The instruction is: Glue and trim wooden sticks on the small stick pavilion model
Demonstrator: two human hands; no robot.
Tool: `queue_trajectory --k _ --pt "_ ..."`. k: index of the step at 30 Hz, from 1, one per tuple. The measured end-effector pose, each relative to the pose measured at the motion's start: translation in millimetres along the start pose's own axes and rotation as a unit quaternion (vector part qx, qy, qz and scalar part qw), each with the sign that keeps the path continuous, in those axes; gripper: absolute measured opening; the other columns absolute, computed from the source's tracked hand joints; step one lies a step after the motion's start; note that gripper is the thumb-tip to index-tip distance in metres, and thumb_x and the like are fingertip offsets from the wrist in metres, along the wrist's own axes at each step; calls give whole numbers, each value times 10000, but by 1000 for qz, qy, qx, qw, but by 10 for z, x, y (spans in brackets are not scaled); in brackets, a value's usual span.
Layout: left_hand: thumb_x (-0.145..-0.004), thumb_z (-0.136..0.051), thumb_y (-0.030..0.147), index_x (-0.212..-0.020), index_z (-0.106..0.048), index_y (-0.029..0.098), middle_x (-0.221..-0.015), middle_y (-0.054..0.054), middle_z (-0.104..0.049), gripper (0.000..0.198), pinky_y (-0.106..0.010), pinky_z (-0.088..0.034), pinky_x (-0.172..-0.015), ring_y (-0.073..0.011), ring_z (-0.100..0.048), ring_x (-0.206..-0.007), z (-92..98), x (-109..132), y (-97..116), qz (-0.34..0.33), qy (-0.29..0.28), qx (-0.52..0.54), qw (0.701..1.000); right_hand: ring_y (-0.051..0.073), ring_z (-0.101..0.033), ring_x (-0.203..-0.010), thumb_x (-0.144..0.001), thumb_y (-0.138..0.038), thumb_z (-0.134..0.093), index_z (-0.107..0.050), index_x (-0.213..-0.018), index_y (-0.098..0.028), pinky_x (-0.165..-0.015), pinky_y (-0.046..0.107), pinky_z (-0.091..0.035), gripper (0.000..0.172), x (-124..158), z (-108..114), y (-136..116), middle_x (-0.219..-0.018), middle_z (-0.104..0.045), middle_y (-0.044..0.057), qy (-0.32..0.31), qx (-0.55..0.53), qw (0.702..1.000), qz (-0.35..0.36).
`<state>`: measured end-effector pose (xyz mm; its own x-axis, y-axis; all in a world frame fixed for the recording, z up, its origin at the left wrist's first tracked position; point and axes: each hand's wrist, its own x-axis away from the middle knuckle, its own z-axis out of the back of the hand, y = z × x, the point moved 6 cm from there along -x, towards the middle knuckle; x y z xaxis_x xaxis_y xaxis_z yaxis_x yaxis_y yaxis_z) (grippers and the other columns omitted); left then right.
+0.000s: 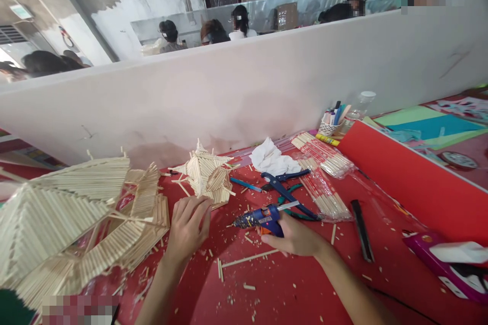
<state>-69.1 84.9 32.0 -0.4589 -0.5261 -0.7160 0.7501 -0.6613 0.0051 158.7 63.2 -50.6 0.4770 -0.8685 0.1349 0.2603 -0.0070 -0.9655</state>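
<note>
My right hand [295, 237] is wrapped round the grip of a blue glue gun [259, 217], whose nozzle points left over the red table [290, 289]. My left hand [186, 228] lies palm down with fingers together, its fingertips touching the edge of a small wooden-stick roof piece [206, 175]. A large model built of wooden sticks [72, 218] stands at the left, just beside my left hand. Loose stick offcuts [247, 259] lie between my two hands.
Blue-handled cutters [284, 190], a white cloth [272, 160], bags of sticks [324, 172], a black ruler-like strip [361, 236] and a cup of pens [331, 122] lie beyond. A purple tool [442, 261] sits at right. A white partition [244, 91] backs the table; people sit behind it.
</note>
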Motion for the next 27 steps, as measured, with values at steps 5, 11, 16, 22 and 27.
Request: queue_trajectory --k 5,11,16,22,27 --pt "-898 -592 86 -1058 -665 208 -1003 -74 -749 214 -364 -473 -873 -220 -656 -924 0 0 -27 -1 -7 16 1000 130 -500 -539 -853 -241 -570 -555 -891 -223 -524 238 -442 45 -32 84 -75 -662 -536 -49 20 47 998 22" --pt "-915 -562 107 -1052 -676 213 -1014 -77 -742 208 -365 -483 -894 -217 -661 -948 2 21 -66 3 -19 31 999 202 -616 -827 -877 -296 -634 -622 -905 -208 -763 292 -473 93 -86 41 -105 -872 -675 26 67 215 973 42" --pt "-924 -554 113 -1049 -669 204 -1019 -79 -729 193 -361 -486 -897 -218 -650 -961 76 34 -165 6 -23 50 998 218 -603 -698 -941 -444 -561 -580 -721 -196 -639 294 -392 332 -55 -70 -129 -718 -655 69 77 342 937 7" --pt "-972 -503 236 -985 -672 205 -953 -74 -688 172 -360 -484 -867 -223 -631 -925 130 56 -370 133 -20 82 988 157 -511 -591 -930 -383 -544 -493 -674 -203 -558 272 -295 317 -115 -201 -102 -617 -539 3 26 276 961 -7" --pt "-1001 -427 366 -913 -620 210 -887 -42 -661 263 -327 -468 -813 -213 -621 -873 93 104 -504 268 -30 150 951 101 -385 -565 -761 -204 -651 -491 -736 -203 -512 216 -271 162 -231 -325 75 -630 -422 -71 -46 135 988 -63"
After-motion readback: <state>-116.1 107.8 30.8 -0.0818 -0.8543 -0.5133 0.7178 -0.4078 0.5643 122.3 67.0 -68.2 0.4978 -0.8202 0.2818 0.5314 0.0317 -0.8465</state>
